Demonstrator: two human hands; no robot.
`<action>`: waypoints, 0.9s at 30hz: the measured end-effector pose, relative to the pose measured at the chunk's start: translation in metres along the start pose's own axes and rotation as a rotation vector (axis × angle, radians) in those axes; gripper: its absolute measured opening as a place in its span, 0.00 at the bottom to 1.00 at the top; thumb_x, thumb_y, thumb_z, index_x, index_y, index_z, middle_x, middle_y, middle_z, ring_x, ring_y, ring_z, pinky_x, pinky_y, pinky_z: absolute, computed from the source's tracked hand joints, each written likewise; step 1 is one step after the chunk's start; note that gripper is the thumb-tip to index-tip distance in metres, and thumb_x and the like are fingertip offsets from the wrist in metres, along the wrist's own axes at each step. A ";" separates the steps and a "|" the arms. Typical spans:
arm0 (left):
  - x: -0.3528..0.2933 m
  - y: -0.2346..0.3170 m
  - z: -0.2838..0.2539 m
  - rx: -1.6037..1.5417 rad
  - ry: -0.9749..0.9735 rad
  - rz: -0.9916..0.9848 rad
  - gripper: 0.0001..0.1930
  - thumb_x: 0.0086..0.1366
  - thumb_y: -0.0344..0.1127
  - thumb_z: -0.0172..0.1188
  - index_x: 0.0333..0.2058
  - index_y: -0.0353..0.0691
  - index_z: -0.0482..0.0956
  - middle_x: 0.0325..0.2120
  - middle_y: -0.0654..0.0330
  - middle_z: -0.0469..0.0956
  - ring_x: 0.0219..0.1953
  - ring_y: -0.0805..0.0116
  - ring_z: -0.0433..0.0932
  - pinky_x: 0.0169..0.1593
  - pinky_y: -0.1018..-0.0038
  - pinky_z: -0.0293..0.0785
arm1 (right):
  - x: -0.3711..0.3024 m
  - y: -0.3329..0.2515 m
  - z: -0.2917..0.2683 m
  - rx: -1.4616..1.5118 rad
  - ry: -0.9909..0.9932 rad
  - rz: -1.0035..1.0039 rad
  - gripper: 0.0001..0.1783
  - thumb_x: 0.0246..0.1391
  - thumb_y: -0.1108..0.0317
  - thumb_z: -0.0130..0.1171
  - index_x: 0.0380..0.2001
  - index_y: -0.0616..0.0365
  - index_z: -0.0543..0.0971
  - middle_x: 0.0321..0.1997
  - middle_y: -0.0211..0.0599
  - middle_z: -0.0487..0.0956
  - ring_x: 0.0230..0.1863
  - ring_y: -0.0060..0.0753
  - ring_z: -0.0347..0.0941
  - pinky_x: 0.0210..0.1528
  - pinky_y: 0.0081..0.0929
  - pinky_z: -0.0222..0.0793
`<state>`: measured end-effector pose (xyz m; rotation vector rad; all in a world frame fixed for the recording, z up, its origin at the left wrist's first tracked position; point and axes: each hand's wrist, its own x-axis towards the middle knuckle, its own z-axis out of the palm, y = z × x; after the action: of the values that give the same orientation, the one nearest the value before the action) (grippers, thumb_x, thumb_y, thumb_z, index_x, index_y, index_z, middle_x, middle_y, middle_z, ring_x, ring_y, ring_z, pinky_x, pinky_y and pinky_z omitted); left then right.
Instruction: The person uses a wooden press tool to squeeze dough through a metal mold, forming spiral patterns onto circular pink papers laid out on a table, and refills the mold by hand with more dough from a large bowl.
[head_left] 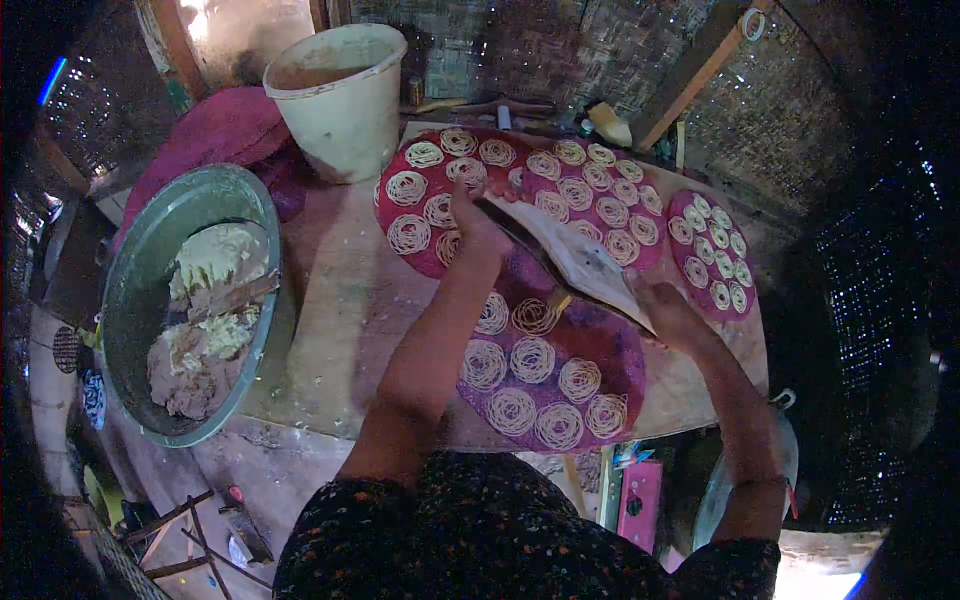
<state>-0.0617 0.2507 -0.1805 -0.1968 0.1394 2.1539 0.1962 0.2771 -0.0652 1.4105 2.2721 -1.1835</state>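
Observation:
My left hand [474, 218] and my right hand [670, 314] grip opposite ends of a long flat wooden board [575, 255]. Pale on its upper face and dark along the edge, it is held tilted above the table. A short yellowish piece [562, 299] shows under its near edge; what it belongs to is hidden. Below lies a round pink mat [625, 340] with coiled nests of pale dough strands [532, 358]. A coil [535, 316] directly beneath the board looks browner in its shadow. Part of the mat is covered by the board.
Farther back are a red mat [425, 172], another pink mat [655, 235] and a smaller one [715, 255], all bearing coils. A green basin [125, 300] of dough stands left, beside a whitish bucket [345, 120]. A woven wall [560, 60] closes the back.

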 end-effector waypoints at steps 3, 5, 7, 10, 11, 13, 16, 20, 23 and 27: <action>0.010 0.009 0.005 0.101 -0.115 0.057 0.27 0.60 0.60 0.32 0.19 0.43 0.63 0.13 0.61 0.62 0.18 0.63 0.62 0.27 0.63 0.62 | 0.010 0.003 0.012 0.063 0.117 -0.063 0.36 0.53 0.37 0.35 0.21 0.64 0.71 0.14 0.36 0.69 0.14 0.26 0.66 0.16 0.26 0.63; 0.006 0.015 0.012 0.051 -0.190 -0.028 0.27 0.60 0.60 0.32 0.18 0.43 0.63 0.12 0.61 0.62 0.18 0.62 0.62 0.27 0.64 0.62 | 0.026 0.024 0.016 -0.078 0.130 -0.325 0.33 0.54 0.39 0.37 0.25 0.65 0.71 0.16 0.38 0.70 0.14 0.29 0.66 0.16 0.28 0.63; 0.000 0.016 0.014 0.091 -0.083 -0.009 0.23 0.59 0.56 0.36 0.18 0.44 0.65 0.12 0.61 0.64 0.18 0.63 0.64 0.28 0.65 0.65 | 0.030 0.038 0.017 -0.220 0.142 -0.585 0.31 0.54 0.41 0.39 0.28 0.65 0.70 0.17 0.39 0.71 0.14 0.31 0.67 0.16 0.30 0.64; -0.015 0.015 -0.006 0.088 -0.146 0.028 0.19 0.58 0.52 0.41 0.18 0.45 0.67 0.13 0.62 0.66 0.18 0.64 0.66 0.29 0.65 0.67 | 0.012 0.012 0.023 0.187 0.017 0.059 0.22 0.52 0.55 0.49 0.39 0.65 0.66 0.23 0.46 0.74 0.19 0.42 0.72 0.20 0.35 0.68; -0.017 0.012 -0.012 0.046 -0.327 0.023 0.19 0.57 0.52 0.42 0.17 0.45 0.67 0.13 0.63 0.67 0.18 0.64 0.66 0.30 0.65 0.67 | 0.012 0.019 0.021 -0.293 0.064 -0.242 0.24 0.46 0.62 0.53 0.43 0.65 0.63 0.26 0.49 0.75 0.23 0.46 0.73 0.23 0.37 0.69; -0.010 0.003 -0.024 0.023 -0.274 0.011 0.18 0.57 0.51 0.43 0.17 0.45 0.67 0.14 0.63 0.67 0.18 0.64 0.66 0.30 0.65 0.67 | 0.019 0.038 0.012 -0.779 0.112 -0.544 0.29 0.41 0.69 0.57 0.47 0.65 0.60 0.28 0.51 0.75 0.27 0.49 0.74 0.26 0.40 0.70; 0.004 -0.008 -0.033 -0.004 -0.197 -0.017 0.17 0.55 0.50 0.45 0.16 0.46 0.66 0.14 0.63 0.67 0.17 0.65 0.66 0.29 0.66 0.67 | 0.054 0.075 0.014 -0.603 0.086 -0.621 0.37 0.31 0.74 0.62 0.50 0.65 0.60 0.29 0.51 0.75 0.30 0.51 0.73 0.30 0.41 0.70; 0.012 0.000 -0.029 0.097 0.036 0.025 0.25 0.59 0.60 0.34 0.18 0.45 0.62 0.12 0.62 0.61 0.16 0.64 0.61 0.24 0.64 0.61 | 0.094 0.103 0.044 -0.756 0.269 -0.824 0.42 0.27 0.74 0.64 0.51 0.65 0.59 0.30 0.50 0.75 0.31 0.52 0.73 0.34 0.42 0.69; 0.014 0.024 -0.040 -0.014 -0.118 -0.048 0.25 0.59 0.61 0.35 0.17 0.45 0.62 0.12 0.62 0.60 0.16 0.64 0.61 0.25 0.65 0.61 | 0.093 0.090 0.059 -0.732 0.344 -0.905 0.42 0.27 0.73 0.65 0.52 0.64 0.59 0.31 0.51 0.74 0.31 0.53 0.73 0.34 0.42 0.69; 0.004 0.025 -0.004 0.006 -0.396 -0.147 0.25 0.60 0.60 0.34 0.17 0.46 0.61 0.12 0.63 0.61 0.17 0.64 0.62 0.28 0.65 0.63 | 0.062 0.075 0.040 -0.617 0.276 -0.830 0.33 0.38 0.65 0.62 0.49 0.64 0.63 0.29 0.49 0.74 0.27 0.47 0.74 0.27 0.40 0.70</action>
<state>-0.0843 0.2395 -0.1847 0.2178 -0.0943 2.0029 0.2177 0.3054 -0.1644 0.4101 3.1527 -0.3153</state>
